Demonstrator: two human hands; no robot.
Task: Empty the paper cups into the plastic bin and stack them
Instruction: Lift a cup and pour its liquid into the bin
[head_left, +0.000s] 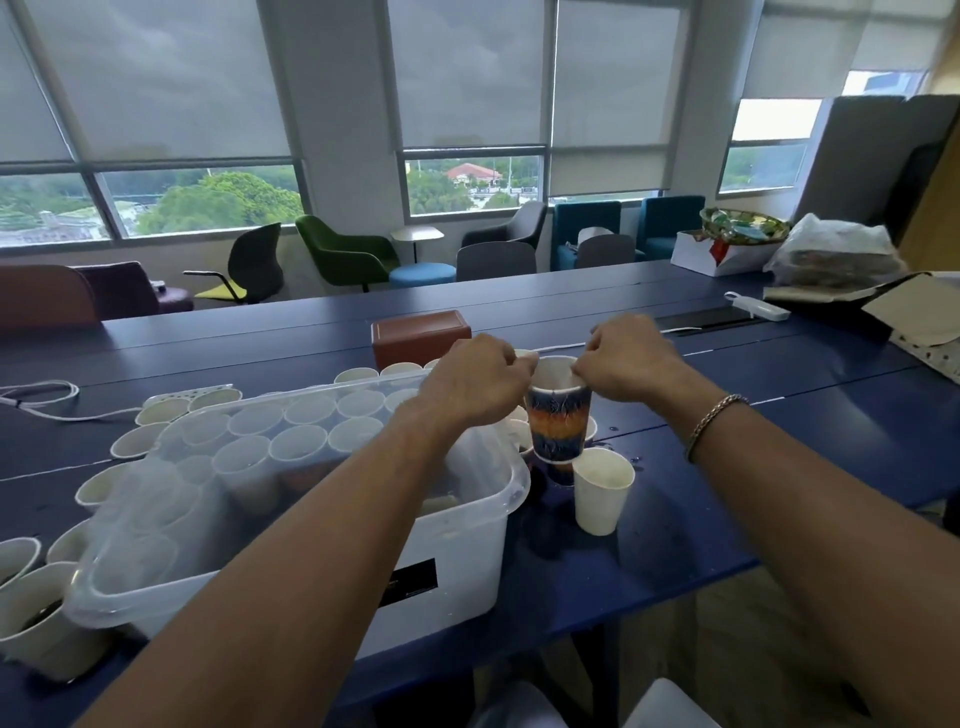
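Note:
A patterned blue and orange paper cup hangs upright above the table, just right of the clear plastic bin. My left hand pinches its rim on the left and my right hand pinches its rim on the right. Under it stands another patterned cup, mostly hidden. A plain white paper cup stands upright in front of it. Several white cups show through the bin's clear wall and around it. At the near left, a white cup holds dark liquid.
A brown box sits behind the cups on the blue table. White cables and a power strip lie on it; bags and cardboard are at the far right. Water drops lie near the cups. Chairs stand beyond the table.

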